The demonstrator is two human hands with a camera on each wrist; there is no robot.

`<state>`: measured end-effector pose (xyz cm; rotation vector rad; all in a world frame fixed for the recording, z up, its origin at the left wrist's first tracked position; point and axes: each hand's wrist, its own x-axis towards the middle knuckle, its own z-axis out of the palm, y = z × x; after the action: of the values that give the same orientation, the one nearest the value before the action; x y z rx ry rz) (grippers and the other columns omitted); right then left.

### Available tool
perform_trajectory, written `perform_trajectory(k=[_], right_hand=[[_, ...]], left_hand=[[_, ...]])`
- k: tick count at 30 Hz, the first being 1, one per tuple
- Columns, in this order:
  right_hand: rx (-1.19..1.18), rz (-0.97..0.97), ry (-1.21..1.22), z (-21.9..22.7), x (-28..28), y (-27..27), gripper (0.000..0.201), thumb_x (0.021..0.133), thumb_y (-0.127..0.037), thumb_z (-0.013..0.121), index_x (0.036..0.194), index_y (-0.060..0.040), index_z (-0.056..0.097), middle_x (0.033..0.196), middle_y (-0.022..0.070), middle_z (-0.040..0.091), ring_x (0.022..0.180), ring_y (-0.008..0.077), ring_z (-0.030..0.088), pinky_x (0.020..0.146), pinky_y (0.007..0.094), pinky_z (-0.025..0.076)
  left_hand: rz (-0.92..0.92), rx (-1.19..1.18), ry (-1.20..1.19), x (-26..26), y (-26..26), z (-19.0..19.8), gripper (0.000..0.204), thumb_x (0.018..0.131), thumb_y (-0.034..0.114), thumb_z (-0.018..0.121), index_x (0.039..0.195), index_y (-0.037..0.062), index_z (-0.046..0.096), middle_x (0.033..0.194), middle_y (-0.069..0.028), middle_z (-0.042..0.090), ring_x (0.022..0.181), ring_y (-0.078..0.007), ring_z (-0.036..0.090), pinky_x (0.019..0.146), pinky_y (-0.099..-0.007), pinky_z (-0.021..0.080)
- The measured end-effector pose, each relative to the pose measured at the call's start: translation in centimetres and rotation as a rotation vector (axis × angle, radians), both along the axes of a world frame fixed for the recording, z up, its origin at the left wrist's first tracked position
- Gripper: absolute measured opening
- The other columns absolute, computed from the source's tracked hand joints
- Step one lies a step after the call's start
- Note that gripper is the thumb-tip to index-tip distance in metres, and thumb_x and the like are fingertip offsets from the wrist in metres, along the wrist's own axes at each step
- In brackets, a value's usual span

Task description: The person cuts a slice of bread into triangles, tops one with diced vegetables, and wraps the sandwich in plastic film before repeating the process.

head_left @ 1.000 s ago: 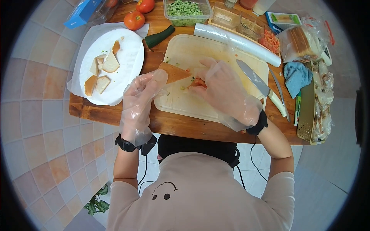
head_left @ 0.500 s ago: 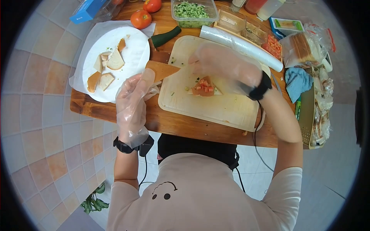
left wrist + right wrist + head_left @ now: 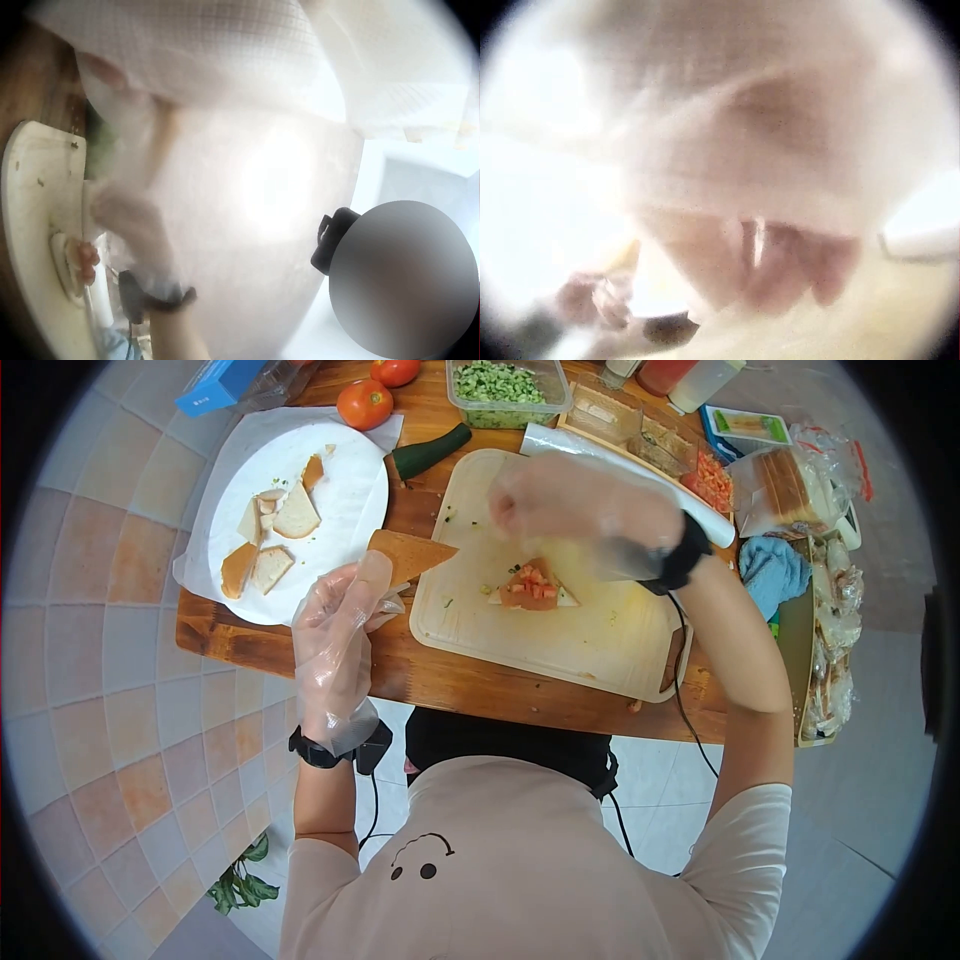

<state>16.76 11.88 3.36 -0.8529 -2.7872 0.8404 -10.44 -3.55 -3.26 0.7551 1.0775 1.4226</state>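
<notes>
In the head view my gloved left hand (image 3: 340,615) pinches a pointed, brown-faced piece of bread (image 3: 410,555) between the plate and the cutting board, its tip over the board's left edge. A bread triangle (image 3: 552,600) topped with diced tomato (image 3: 530,582) lies on the cream cutting board (image 3: 470,630). Behind it, over the board's far right part, my gloved right hand (image 3: 590,505) is raised and blurred by motion. The right wrist view shows its bent fingers (image 3: 772,277) through the glove; I cannot tell whether they hold anything.
A white plate (image 3: 345,490) with bread pieces stands left. Behind the board are a cucumber piece (image 3: 430,452), tomatoes (image 3: 365,405), a tub of chopped cucumber (image 3: 500,390) and a wrap roll (image 3: 540,440). Bagged bread (image 3: 785,485), a blue cloth (image 3: 775,575) and a basket (image 3: 800,690) are right.
My right hand has left the tomato-topped bread and moved up and right over the board, uncovering it. The right forearm now hides the knife. My left hand has shifted left with its bread piece.
</notes>
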Motion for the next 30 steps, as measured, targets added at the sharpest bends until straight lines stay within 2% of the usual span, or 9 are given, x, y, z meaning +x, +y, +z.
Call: perform_trajectory(k=[1,4,7,10,16,22,25,28,30], right_hand=[[0.014,-0.052,-0.064,1.5,0.2,-0.7,0.019,0.090,-0.018,0.063,0.096,-0.0019,0.070,0.087,0.0141,0.069,0.083,0.0292,0.067,0.077,0.0400,0.053],[-0.072,-0.149,0.041,2.2,2.5,-2.9,0.022,0.094,-0.022,0.063,0.100,-0.0020,0.072,0.093,0.0137,0.071,0.089,0.0287,0.069,0.082,0.0380,0.053],[-0.203,-0.177,-0.098,1.9,3.3,-3.7,0.024,0.094,-0.023,0.064,0.100,-0.0022,0.073,0.097,0.0135,0.072,0.092,0.0278,0.070,0.084,0.0368,0.053],[-0.192,-0.247,-0.151,-0.1,3.1,-3.9,0.021,0.093,-0.022,0.066,0.098,-0.0035,0.073,0.096,0.0134,0.071,0.091,0.0285,0.069,0.084,0.0372,0.053],[-0.172,-0.261,-0.218,0.8,2.0,-4.4,0.016,0.091,-0.019,0.067,0.097,-0.0058,0.074,0.098,0.0135,0.070,0.094,0.0309,0.068,0.086,0.0385,0.053],[-0.135,-0.228,-0.125,-1.3,3.3,-4.0,0.018,0.091,-0.022,0.068,0.098,-0.0058,0.074,0.098,0.0133,0.070,0.094,0.0321,0.068,0.086,0.0390,0.053],[-0.104,-0.318,-0.200,0.5,2.6,-4.8,0.020,0.092,-0.021,0.068,0.104,-0.0063,0.074,0.100,0.0133,0.070,0.095,0.0325,0.067,0.085,0.0400,0.053],[0.092,-0.249,-0.191,1.7,2.4,-5.5,0.020,0.095,-0.020,0.066,0.106,-0.0063,0.074,0.102,0.0107,0.070,0.098,0.0333,0.066,0.085,0.0419,0.053],[0.127,-0.116,0.175,-1.3,2.9,-5.0,0.017,0.092,-0.020,0.067,0.101,-0.0066,0.074,0.102,0.0086,0.069,0.098,0.0318,0.065,0.087,0.0418,0.052]], left_hand=[[-0.005,0.008,-0.002,0.0,0.0,0.0,0.031,0.101,0.012,0.068,0.125,-0.0058,0.061,0.115,-0.0114,0.070,0.102,-0.0139,0.067,0.091,-0.0299,0.055],[0.054,-0.046,0.063,0.8,0.2,0.9,0.033,0.102,0.016,0.066,0.125,-0.0059,0.060,0.095,-0.0075,0.068,0.085,-0.0129,0.065,0.085,-0.0297,0.054],[0.062,-0.046,0.052,1.2,0.3,0.6,0.032,0.102,0.016,0.065,0.125,-0.0058,0.060,0.096,-0.0077,0.069,0.086,-0.0132,0.066,0.086,-0.0299,0.054],[0.003,-0.012,0.024,1.4,0.1,0.7,0.030,0.103,0.014,0.064,0.125,-0.0058,0.060,0.096,-0.0082,0.069,0.085,-0.0135,0.066,0.087,-0.0306,0.055],[0.007,-0.049,0.057,1.9,0.1,1.3,0.029,0.103,0.012,0.062,0.126,-0.0064,0.059,0.096,-0.0088,0.069,0.085,-0.0127,0.066,0.087,-0.0303,0.055],[-0.001,-0.016,0.059,1.9,-0.1,1.3,0.032,0.103,0.012,0.064,0.127,-0.0073,0.059,0.103,-0.0104,0.069,0.086,-0.0129,0.066,0.088,-0.0305,0.054],[-0.040,0.026,-0.004,1.4,-0.2,0.9,0.029,0.100,0.015,0.071,0.122,-0.0038,0.064,0.111,-0.0099,0.071,0.096,-0.0144,0.069,0.087,-0.0313,0.057],[-0.051,0.010,0.010,0.9,-0.3,0.8,0.029,0.100,0.014,0.070,0.122,-0.0040,0.064,0.111,-0.0100,0.071,0.097,-0.0146,0.069,0.087,-0.0312,0.057],[-0.011,-0.009,0.046,1.1,-0.2,1.1,0.035,0.101,0.017,0.067,0.126,-0.0073,0.059,0.108,-0.0112,0.069,0.091,-0.0139,0.067,0.087,-0.0304,0.055]])
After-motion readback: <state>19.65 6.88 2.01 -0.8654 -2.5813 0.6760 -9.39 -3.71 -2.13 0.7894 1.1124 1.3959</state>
